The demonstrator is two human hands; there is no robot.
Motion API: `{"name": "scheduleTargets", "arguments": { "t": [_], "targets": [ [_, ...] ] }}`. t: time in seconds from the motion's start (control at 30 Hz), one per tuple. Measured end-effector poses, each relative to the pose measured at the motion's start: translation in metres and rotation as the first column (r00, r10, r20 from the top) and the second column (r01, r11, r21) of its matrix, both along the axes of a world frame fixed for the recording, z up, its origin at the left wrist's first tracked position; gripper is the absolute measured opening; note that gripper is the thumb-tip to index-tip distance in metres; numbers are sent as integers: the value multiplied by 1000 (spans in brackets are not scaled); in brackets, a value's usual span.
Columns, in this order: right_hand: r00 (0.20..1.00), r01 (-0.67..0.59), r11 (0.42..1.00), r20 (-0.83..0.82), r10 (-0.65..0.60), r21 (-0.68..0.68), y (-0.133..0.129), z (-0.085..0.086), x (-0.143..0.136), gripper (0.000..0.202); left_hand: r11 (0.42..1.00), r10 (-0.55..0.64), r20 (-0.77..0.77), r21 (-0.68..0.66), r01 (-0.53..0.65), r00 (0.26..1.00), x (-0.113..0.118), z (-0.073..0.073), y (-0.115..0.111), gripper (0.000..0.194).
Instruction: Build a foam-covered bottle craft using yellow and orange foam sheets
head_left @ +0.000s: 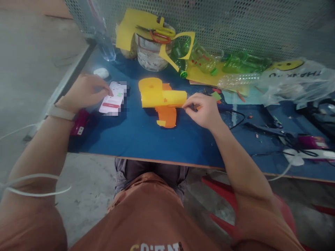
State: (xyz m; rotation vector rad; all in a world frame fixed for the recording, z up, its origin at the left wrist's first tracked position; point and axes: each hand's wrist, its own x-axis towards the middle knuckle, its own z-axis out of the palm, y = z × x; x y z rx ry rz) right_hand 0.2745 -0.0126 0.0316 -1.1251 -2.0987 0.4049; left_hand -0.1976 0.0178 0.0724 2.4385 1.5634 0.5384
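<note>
My left hand hangs over a smartphone with a lit screen. A fingertip is at the screen, and the fingers are loosely bent with nothing held. At the table's middle lies a yellow paper piece with a curled, wider left end and a narrow strip to the right. Under it sits an orange paper piece with a small yellow patch at its lower edge. My right hand pinches the right tip of the yellow strip between thumb and finger.
Behind stands a papered bucket topped with scissors and yellow paper offcuts. Green plastic bottles and a plastic bag lie back right. A white mouse is near my left hand. Cables and a power strip occupy the right.
</note>
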Motion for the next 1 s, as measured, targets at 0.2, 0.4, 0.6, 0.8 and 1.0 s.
{"name": "scheduleTargets", "arguments": {
  "t": [0.2, 0.4, 0.6, 0.8, 1.0],
  "targets": [
    [1000, 21, 1000, 15, -20, -16, 0, 1, 0, 11, 999, -36, -15, -7, 36, 999, 3, 2, -1, 48],
    [1000, 13, 1000, 13, -13, -21, -1, 3, -1, 12, 999, -30, -28, -34, 29, 999, 3, 1, -1, 46],
    [1000, 3, 1000, -2, -3, -7, -1, 2, 0, 12, 999, -31, 1, -23, 31, 1000, 2, 3, -1, 47],
    [1000, 5, 1000, 1, -5, -13, -1, 2, 0, 13, 999, 37, -32, -9, -37, 999, -1, 2, 0, 46],
    [1000, 14, 1000, 4, -14, -21, -1, 2, -1, 11, 1000, -3, -34, -5, 2, 999, 0, 2, -1, 49]
  ]
}}
